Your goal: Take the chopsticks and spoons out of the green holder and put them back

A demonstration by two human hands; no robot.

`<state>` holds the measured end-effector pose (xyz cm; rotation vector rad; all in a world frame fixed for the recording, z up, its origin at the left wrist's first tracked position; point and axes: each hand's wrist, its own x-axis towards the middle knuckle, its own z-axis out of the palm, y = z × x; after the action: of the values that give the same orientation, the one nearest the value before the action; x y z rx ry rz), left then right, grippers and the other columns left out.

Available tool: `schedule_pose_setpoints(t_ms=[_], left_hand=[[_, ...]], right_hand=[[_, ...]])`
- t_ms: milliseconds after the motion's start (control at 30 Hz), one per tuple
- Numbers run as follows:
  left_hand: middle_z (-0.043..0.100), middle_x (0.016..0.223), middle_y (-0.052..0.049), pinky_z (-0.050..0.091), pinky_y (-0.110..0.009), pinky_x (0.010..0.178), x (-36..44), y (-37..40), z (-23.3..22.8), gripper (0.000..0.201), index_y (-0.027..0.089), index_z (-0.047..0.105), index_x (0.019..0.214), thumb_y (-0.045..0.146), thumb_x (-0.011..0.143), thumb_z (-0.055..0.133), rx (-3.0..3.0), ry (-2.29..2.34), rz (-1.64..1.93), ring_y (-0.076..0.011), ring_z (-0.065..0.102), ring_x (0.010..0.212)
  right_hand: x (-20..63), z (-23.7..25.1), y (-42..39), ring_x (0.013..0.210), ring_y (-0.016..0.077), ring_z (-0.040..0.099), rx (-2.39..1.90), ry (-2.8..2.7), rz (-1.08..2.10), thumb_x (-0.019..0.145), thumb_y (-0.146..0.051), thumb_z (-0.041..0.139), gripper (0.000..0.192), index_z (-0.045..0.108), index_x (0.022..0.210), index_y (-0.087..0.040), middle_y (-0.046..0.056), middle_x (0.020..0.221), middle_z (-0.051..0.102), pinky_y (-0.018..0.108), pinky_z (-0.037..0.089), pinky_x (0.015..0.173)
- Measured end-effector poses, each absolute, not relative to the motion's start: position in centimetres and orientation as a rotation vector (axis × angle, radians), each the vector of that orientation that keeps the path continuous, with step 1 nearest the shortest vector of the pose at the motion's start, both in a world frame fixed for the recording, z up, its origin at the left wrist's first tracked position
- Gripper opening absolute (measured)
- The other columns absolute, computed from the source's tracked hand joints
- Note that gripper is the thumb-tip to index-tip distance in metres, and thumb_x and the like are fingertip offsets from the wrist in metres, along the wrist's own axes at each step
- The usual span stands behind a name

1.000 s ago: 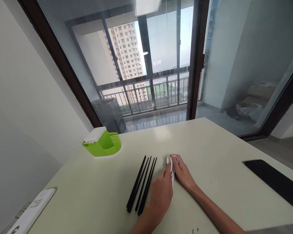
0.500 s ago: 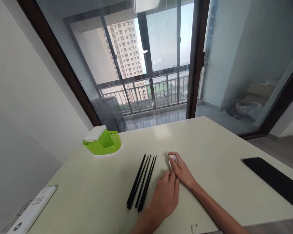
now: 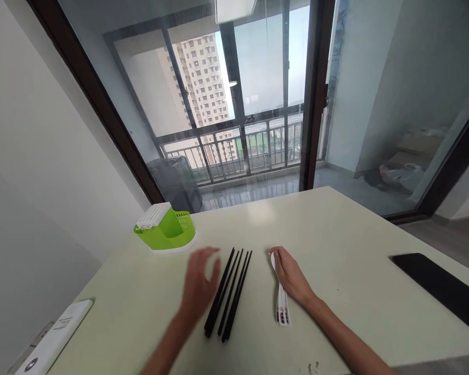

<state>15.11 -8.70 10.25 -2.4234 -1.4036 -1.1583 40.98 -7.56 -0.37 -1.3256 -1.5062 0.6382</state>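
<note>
I see a pale table (image 3: 336,245) from a head cam, looking fwd and down, w/ big glass doors and a balcony beyond. My left hand (image 3: 198,281) hovers just left of the chopsticks (image 3: 230,294), fingers spread and loosely curled, gripping nothing; its blurred edge overlaps their left side, and I can't tell if it touches them. The chopsticks are black, lying side by side in a neat row, running from near me up and slightly right, at the table's center. My right hand (image 3: 291,276) lies flat on the table just right of them, fingers together and pressed on the top end of a white spoon (image 3: 282,307). The spoon lies along the hand's left edge, handle end toward me w/ a small red mark. I can't tell if the fingers wrap it or only rest on it. A green holder (image 3: 166,229) stands far left, well apart. A white remote (image 3: 54,333) sits at the near left edge; a black phone (image 3: 441,289) lies far right.
</note>
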Motion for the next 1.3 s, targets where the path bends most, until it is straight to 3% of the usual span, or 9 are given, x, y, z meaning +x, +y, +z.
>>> schedule_pose_setpoints(t_ms=[100, 200, 367, 500, 633, 1000, 1300], left_hand=[[0.065, 0.113, -0.012, 0.042, -0.052, 0.104, 9.5, -3.3, 14.9, 0.024, 0.020, 0.063, 0.112, 0.035, 0.099, 0.048, -2.093, -1.495, -1.074, -0.0298, 0.057, 0.112], [0.060, 0.127, -0.017, 0.036, -0.055, 0.109, 4.1, 0.6, 17.4, 0.034, 0.016, 0.063, 0.118, 0.038, 0.098, 0.046, -1.858, -1.620, -0.951, -0.0340, 0.048, 0.124], [0.055, 0.145, -0.014, 0.030, -0.057, 0.114, -1.2, 3.7, 16.9, 0.046, 0.020, 0.058, 0.133, 0.043, 0.102, 0.035, -1.898, -1.841, -0.725, -0.0332, 0.044, 0.135], [0.047, 0.155, -0.011, 0.035, -0.054, 0.114, -1.6, 4.2, 16.1, 0.052, 0.022, 0.053, 0.142, 0.044, 0.104, 0.026, -1.982, -1.919, -0.727, -0.0301, 0.044, 0.140], [0.049, 0.152, -0.014, 0.036, -0.049, 0.115, 0.4, 4.1, 16.4, 0.058, 0.017, 0.054, 0.143, 0.046, 0.105, 0.023, -2.018, -1.881, -0.759, -0.0296, 0.048, 0.137], [0.051, 0.152, -0.012, 0.047, -0.045, 0.108, 12.8, 4.0, 16.4, 0.056, 0.023, 0.054, 0.145, 0.048, 0.107, 0.021, -2.255, -1.701, -0.600, -0.0299, 0.056, 0.132], [0.046, 0.156, -0.014, 0.056, -0.045, 0.089, 22.3, 2.0, 16.2, 0.051, 0.027, 0.051, 0.148, 0.046, 0.107, 0.029, -2.345, -1.573, -0.499, -0.0311, 0.066, 0.115]], right_hand=[[40.9, -0.9, -7.5, 0.094, 0.0247, 0.061, -1.323, -1.561, 0.600, 0.104, -0.044, 0.027, 0.037, 0.057, 0.103, -0.024, 0.008, 0.099, 0.066, 0.041, 0.049, 0.088], [40.9, -1.3, -7.5, 0.096, 0.0258, 0.059, -1.334, -1.618, 0.547, 0.104, -0.042, 0.028, 0.036, 0.059, 0.102, -0.023, 0.009, 0.099, 0.066, 0.042, 0.048, 0.088], [40.8, -1.5, -7.6, 0.092, 0.0271, 0.057, -1.343, -1.685, 0.486, 0.104, -0.041, 0.028, 0.036, 0.059, 0.097, -0.024, 0.010, 0.094, 0.065, 0.044, 0.047, 0.087], [40.7, -1.6, -7.5, 0.091, 0.0271, 0.056, -1.338, -1.693, 0.477, 0.104, -0.041, 0.028, 0.036, 0.058, 0.094, -0.024, 0.009, 0.094, 0.064, 0.045, 0.046, 0.087], [40.7, -1.9, -7.5, 0.097, 0.0270, 0.057, -1.308, -1.677, 0.511, 0.104, -0.041, 0.030, 0.035, 0.060, 0.098, -0.024, 0.009, 0.099, 0.065, 0.046, 0.045, 0.092], [40.4, -1.6, -7.5, 0.104, 0.0274, 0.059, -1.284, -1.610, 0.561, 0.102, -0.048, 0.040, 0.033, 0.062, 0.104, -0.023, 0.010, 0.106, 0.067, 0.046, 0.045, 0.097], [40.8, -1.3, -7.7, 0.109, 0.0285, 0.058, -1.348, -1.378, 0.615, 0.100, -0.053, 0.042, 0.038, 0.059, 0.113, -0.021, 0.013, 0.114, 0.065, 0.048, 0.044, 0.098]])
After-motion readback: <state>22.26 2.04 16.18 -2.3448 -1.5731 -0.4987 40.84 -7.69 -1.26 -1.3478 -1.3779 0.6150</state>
